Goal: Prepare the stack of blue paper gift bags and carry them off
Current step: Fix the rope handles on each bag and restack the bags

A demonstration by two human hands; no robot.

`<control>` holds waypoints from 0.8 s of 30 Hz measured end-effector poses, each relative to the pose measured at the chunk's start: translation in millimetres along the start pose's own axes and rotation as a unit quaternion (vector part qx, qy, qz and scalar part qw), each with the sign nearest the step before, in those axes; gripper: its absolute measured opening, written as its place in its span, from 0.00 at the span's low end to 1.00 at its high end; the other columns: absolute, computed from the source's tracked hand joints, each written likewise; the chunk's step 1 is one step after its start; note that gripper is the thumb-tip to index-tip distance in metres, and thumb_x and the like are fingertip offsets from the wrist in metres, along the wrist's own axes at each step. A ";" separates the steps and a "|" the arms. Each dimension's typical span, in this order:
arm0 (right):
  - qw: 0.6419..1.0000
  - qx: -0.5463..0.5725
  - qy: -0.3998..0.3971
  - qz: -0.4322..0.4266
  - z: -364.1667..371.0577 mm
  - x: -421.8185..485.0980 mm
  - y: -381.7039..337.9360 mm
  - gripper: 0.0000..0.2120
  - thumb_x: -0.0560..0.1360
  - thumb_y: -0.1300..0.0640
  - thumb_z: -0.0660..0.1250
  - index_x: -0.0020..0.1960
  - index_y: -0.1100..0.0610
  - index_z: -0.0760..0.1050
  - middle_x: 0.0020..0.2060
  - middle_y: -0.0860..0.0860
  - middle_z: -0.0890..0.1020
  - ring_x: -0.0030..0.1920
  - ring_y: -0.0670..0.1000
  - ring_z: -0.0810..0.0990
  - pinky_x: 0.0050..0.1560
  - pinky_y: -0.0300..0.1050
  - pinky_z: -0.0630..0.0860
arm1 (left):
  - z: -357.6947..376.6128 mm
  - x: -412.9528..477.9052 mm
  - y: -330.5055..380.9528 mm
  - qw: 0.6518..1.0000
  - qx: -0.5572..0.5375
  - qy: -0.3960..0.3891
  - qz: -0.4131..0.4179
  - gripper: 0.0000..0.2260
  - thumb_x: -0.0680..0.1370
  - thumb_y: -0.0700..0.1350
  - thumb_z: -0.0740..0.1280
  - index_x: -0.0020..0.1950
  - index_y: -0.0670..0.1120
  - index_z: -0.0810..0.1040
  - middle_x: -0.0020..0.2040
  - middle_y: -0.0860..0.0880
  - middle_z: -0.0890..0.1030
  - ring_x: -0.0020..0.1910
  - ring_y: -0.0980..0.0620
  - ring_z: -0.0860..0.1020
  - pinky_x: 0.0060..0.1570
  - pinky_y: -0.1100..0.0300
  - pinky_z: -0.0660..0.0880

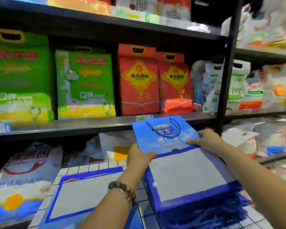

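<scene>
Nearest the camera, a beaded bracelet [122, 190] circles the left wrist, and both forearms reach forward over a white tiled worktop [97, 167]. On it, at the right, lies the stack of flat blue paper gift bags [188, 179], its upper face a pale grey panel with a dark blue border. Just to its left is a separate flat blue-bordered bag [82, 195]. The left hand [139, 154] pinches the left edge of the top bag [162, 141], thumb on its printed blue face. The right hand [206, 138] curls over the opposite edge, so the two hands are apart and both clamped on that bag. Its far end tilts up toward the shelving, with a twisted blue cord handle [163, 128] lying across the print. Beyond, white printed sacks [23, 162] fill the lowest level. Above them, a black metal shelf [89, 126] carries tall green rice bags [84, 83], red rice bags [139, 80] and white plastic packs [238, 90].
</scene>
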State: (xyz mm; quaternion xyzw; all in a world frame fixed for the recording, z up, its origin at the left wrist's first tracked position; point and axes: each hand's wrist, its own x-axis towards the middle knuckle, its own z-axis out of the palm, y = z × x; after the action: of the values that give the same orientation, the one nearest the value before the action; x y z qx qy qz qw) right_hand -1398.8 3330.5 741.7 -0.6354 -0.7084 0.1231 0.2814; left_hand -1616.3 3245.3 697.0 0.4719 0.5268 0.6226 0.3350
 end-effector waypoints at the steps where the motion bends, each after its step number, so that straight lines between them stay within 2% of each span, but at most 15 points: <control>1: 0.999 -0.028 -0.016 0.015 7.1 5.1 7.3 0.21 0.65 0.44 0.75 0.40 0.63 0.76 0.37 0.57 0.78 0.38 0.55 0.75 0.31 0.43 0.64 | 2.6 1.8 -6.3 1.000 0.019 -0.008 0.001 0.13 0.66 0.34 0.74 0.42 0.49 0.76 0.45 0.47 0.82 0.40 0.52 0.79 0.39 0.64 0.76; 2: 0.998 -0.054 -0.027 0.023 12.8 8.8 13.0 0.21 0.66 0.44 0.74 0.35 0.61 0.72 0.34 0.55 0.75 0.35 0.53 0.72 0.29 0.41 0.61 | 5.0 3.1 -11.9 0.999 0.040 -0.013 0.002 0.13 0.67 0.34 0.74 0.43 0.49 0.75 0.45 0.50 0.81 0.39 0.55 0.78 0.38 0.66 0.75; 4: 0.994 -0.088 -0.053 0.025 24.7 14.2 21.7 0.23 0.68 0.44 0.73 0.29 0.56 0.63 0.28 0.51 0.67 0.30 0.49 0.66 0.27 0.39 0.58 | 7.1 5.7 -24.9 0.990 0.140 -0.021 -0.015 0.14 0.70 0.41 0.73 0.51 0.48 0.73 0.53 0.50 0.80 0.48 0.52 0.78 0.45 0.62 0.74; 6: 0.986 -0.139 -0.088 0.022 35.4 15.9 28.4 0.25 0.70 0.42 0.70 0.29 0.54 0.58 0.27 0.49 0.62 0.28 0.46 0.62 0.27 0.39 0.57 | 7.9 7.8 -36.1 0.948 0.307 -0.057 -0.063 0.27 0.72 0.54 0.70 0.66 0.48 0.67 0.64 0.50 0.74 0.60 0.48 0.74 0.56 0.58 0.71; 8: 0.973 -0.191 -0.124 0.027 40.9 17.8 35.7 0.24 0.71 0.39 0.66 0.31 0.56 0.63 0.29 0.51 0.67 0.30 0.47 0.66 0.30 0.38 0.60 | 6.1 8.6 -40.2 0.894 0.432 -0.094 -0.075 0.30 0.72 0.64 0.63 0.70 0.51 0.65 0.68 0.49 0.69 0.65 0.46 0.70 0.60 0.55 0.69; 9: 0.966 -0.215 -0.138 0.030 40.0 20.4 38.6 0.23 0.71 0.38 0.65 0.36 0.58 0.69 0.35 0.53 0.74 0.35 0.48 0.70 0.34 0.39 0.65 | 4.9 9.0 -38.7 0.875 0.468 -0.103 -0.063 0.30 0.73 0.67 0.60 0.70 0.53 0.66 0.68 0.48 0.68 0.65 0.46 0.68 0.61 0.54 0.69; 11: 0.960 -0.250 -0.126 0.015 30.6 26.6 36.8 0.25 0.72 0.37 0.64 0.54 0.59 0.74 0.52 0.55 0.78 0.50 0.53 0.75 0.49 0.46 0.72 | 2.8 12.8 -29.7 0.862 0.495 -0.107 -0.021 0.29 0.74 0.68 0.56 0.70 0.55 0.66 0.69 0.47 0.65 0.67 0.46 0.64 0.64 0.51 0.67; 14: 0.962 -0.250 -0.097 -0.048 12.4 27.9 17.6 0.25 0.75 0.40 0.60 0.62 0.57 0.73 0.60 0.56 0.77 0.58 0.56 0.75 0.57 0.50 0.71 | 11.7 22.4 -10.1 0.869 0.465 -0.160 0.051 0.28 0.77 0.64 0.54 0.73 0.54 0.61 0.75 0.49 0.57 0.74 0.48 0.56 0.71 0.50 0.57; 16: 0.956 -0.232 -0.161 -0.083 14.0 20.2 4.6 0.27 0.76 0.39 0.57 0.69 0.55 0.67 0.67 0.55 0.72 0.64 0.56 0.71 0.62 0.48 0.67 | 25.0 21.5 -5.2 0.836 0.489 -0.240 0.066 0.28 0.77 0.64 0.54 0.75 0.54 0.58 0.77 0.48 0.54 0.75 0.48 0.52 0.73 0.48 0.52; 19: 0.927 -0.238 -0.272 -0.099 38.7 -1.6 4.6 0.29 0.77 0.37 0.52 0.70 0.54 0.63 0.69 0.54 0.67 0.66 0.55 0.67 0.65 0.49 0.63 | 39.6 15.3 -25.9 0.767 0.556 -0.317 0.040 0.33 0.76 0.67 0.50 0.77 0.52 0.50 0.78 0.46 0.45 0.76 0.46 0.42 0.73 0.45 0.42; 21: 0.911 -0.250 -0.308 -0.113 58.5 -15.4 14.8 0.30 0.77 0.37 0.49 0.71 0.56 0.60 0.71 0.55 0.63 0.70 0.56 0.62 0.69 0.51 0.60 | 43.3 9.3 -44.8 0.751 0.561 -0.349 0.000 0.34 0.76 0.68 0.47 0.77 0.52 0.46 0.78 0.46 0.42 0.76 0.46 0.40 0.72 0.46 0.41; 24: 0.906 -0.257 -0.317 -0.109 71.5 -28.3 21.6 0.30 0.79 0.39 0.46 0.75 0.55 0.51 0.75 0.53 0.52 0.75 0.55 0.52 0.72 0.54 0.53 | 44.8 5.0 -56.9 0.746 0.555 -0.365 -0.034 0.34 0.76 0.68 0.46 0.77 0.52 0.45 0.77 0.47 0.39 0.76 0.46 0.39 0.72 0.45 0.40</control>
State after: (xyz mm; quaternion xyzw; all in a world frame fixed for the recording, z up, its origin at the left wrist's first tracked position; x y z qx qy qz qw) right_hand -1419.6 3319.7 665.4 -0.5323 -0.8321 0.0997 -0.1194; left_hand -1580.3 3277.6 642.9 0.7474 0.6328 -0.0117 0.2018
